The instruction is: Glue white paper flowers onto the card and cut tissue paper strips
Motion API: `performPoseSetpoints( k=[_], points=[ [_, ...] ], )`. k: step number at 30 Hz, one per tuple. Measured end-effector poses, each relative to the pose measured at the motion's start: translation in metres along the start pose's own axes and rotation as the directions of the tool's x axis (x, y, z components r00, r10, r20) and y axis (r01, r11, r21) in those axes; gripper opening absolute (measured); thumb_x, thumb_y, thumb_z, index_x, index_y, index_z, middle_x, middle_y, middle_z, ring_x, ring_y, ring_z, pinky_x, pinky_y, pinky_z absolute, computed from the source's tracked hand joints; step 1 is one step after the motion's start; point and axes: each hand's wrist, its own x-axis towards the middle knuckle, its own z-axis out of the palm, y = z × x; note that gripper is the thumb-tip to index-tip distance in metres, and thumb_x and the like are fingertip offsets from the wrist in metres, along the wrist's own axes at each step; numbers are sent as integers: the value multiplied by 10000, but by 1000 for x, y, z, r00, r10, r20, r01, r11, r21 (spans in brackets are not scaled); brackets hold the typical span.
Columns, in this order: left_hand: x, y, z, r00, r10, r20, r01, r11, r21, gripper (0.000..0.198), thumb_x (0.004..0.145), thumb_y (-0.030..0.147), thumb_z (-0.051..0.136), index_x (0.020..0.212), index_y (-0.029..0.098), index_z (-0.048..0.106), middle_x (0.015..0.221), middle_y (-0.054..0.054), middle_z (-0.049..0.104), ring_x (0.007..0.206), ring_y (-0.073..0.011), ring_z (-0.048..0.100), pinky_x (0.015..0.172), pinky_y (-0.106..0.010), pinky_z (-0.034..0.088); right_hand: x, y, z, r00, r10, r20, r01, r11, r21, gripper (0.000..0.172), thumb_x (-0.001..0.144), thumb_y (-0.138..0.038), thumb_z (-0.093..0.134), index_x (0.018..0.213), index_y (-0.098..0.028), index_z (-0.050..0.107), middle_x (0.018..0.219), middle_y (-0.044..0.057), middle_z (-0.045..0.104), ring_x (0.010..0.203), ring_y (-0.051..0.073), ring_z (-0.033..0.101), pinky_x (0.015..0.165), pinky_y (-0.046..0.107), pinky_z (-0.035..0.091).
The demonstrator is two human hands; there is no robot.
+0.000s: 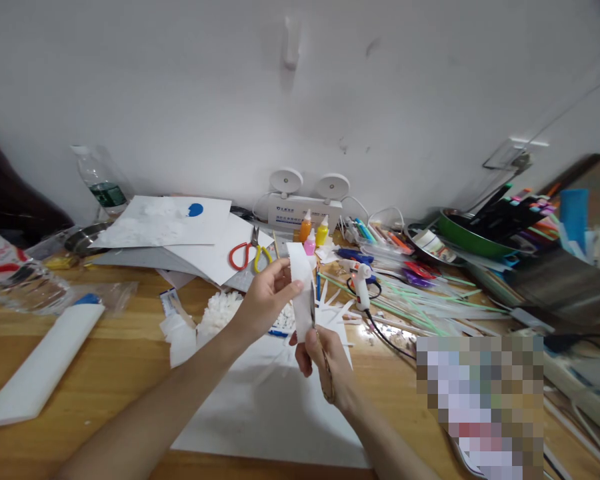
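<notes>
Over the desk my left hand (266, 297) pinches an upright strip of white paper (301, 270) between thumb and fingers. My right hand (333, 357) is closed around scissors (325, 380) with a patterned handle. Their blades point up and lie along the strip's right edge, near its lower part. Below both hands a large white sheet (275, 427) is spread out. Behind my left hand sits a pile of small white paper pieces (220, 313), partly hidden by the hand. Thin cut strips (337, 307) fan out just beyond my right hand.
Pliers (253, 250) with red and yellow handles lie on stacked sheets. Small paint bottles (322, 231) stand behind the strip. To the right are a corded white glue gun (362, 287), many thin sticks and a green pan (473, 235) of pens. Folded white paper (45, 367) lies left.
</notes>
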Motion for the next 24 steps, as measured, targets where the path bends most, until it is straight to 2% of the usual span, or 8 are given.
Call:
performPoseSetpoints(
  k=[5, 8, 13, 17, 21, 24],
  points=[
    [-1, 0, -1, 1000, 26, -2, -26, 999, 21, 314, 711, 178, 571, 1024, 178, 546, 877, -30, 638, 719, -134, 585, 656, -223, 434, 2, 1, -1, 998, -53, 15, 52, 998, 41, 487, 797, -583, 330, 698, -136, 494, 505, -15, 435, 476, 99, 402, 484, 229, 331],
    [-1, 2, -1, 1000, 14, 1, -14, 999, 30, 342, 717, 180, 563, 1057, 170, 532, 921, -41, 622, 732, -135, 583, 652, -218, 438, 3, 0, -2, 996, -80, 42, 75, 993, 92, 445, 763, -572, 418, 762, -137, 510, 579, 3, 471, 544, 115, 410, 521, 237, 336],
    [-2, 4, -1, 1000, -5, 16, 4, 997, 72, 329, 721, 176, 556, 1049, 161, 540, 936, -49, 610, 798, -151, 574, 665, -217, 444, 5, -3, -3, 996, -55, 67, 44, 985, 164, 403, 722, -520, 523, 864, -143, 515, 614, 2, 488, 571, 123, 410, 525, 235, 333],
    [-3, 2, 0, 999, -5, 32, 3, 998, 55, 330, 705, 170, 573, 1033, 167, 548, 897, -47, 621, 807, -166, 578, 650, -218, 450, 7, -1, -5, 997, -61, 37, 56, 990, 126, 413, 713, -520, 527, 879, -142, 531, 607, 9, 508, 581, 138, 440, 527, 242, 350],
    [-4, 2, 1, 999, -10, 34, 10, 1000, 20, 356, 690, 162, 586, 1044, 175, 549, 938, -51, 616, 749, -152, 585, 622, -216, 457, 8, -1, -9, 998, -62, 5, 61, 996, 72, 439, 705, -535, 519, 906, -145, 536, 688, 32, 552, 606, 150, 469, 530, 247, 355],
    [-3, 6, 2, 997, -73, 12, 73, 997, -35, 348, 680, 179, 602, 1025, 171, 561, 967, -57, 605, 744, -145, 583, 605, -210, 464, 8, -4, -11, 999, -51, 15, 50, 997, 52, 444, 680, -540, 538, 886, -146, 543, 725, 41, 557, 645, 166, 484, 532, 246, 353]
  ],
)
